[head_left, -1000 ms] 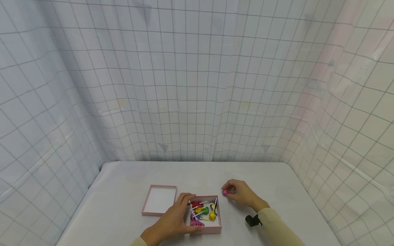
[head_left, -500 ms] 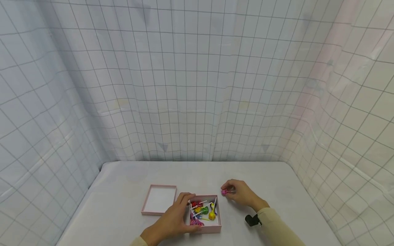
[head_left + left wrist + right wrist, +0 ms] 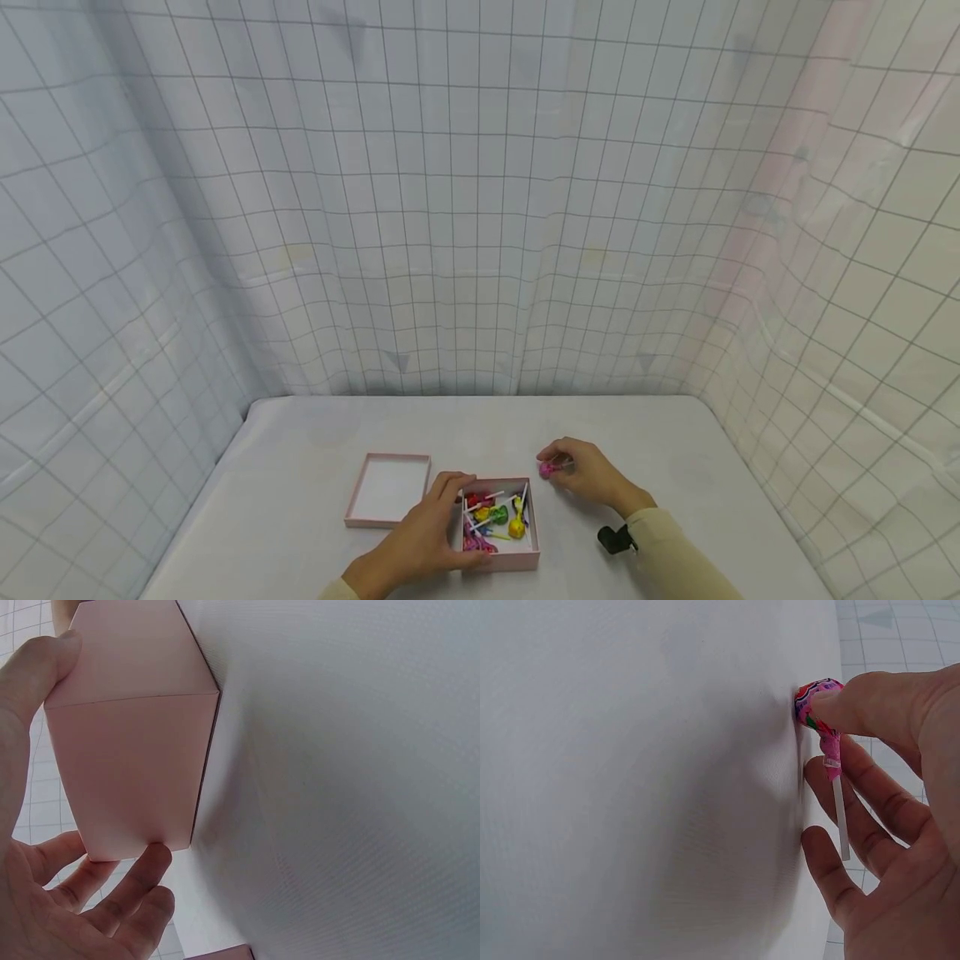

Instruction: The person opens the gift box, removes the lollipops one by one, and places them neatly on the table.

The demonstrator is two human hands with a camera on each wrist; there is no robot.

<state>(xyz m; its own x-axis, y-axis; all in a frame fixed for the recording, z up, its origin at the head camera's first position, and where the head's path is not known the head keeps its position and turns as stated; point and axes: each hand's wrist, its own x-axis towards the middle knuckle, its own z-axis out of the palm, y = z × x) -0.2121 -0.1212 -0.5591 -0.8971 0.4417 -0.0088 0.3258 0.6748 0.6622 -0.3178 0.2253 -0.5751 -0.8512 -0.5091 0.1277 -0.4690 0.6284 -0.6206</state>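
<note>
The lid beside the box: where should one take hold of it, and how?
Probably at its left rim, pinched from above. The lid lies white inside up, so its low wall stands as a thin edge, and that side faces away from the box, likely leaving room.

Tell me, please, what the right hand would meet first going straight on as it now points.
The way over the table looks free: the right hand would probably pass beyond the lid and meet the checked curtain first, though depth is unclear.
</note>
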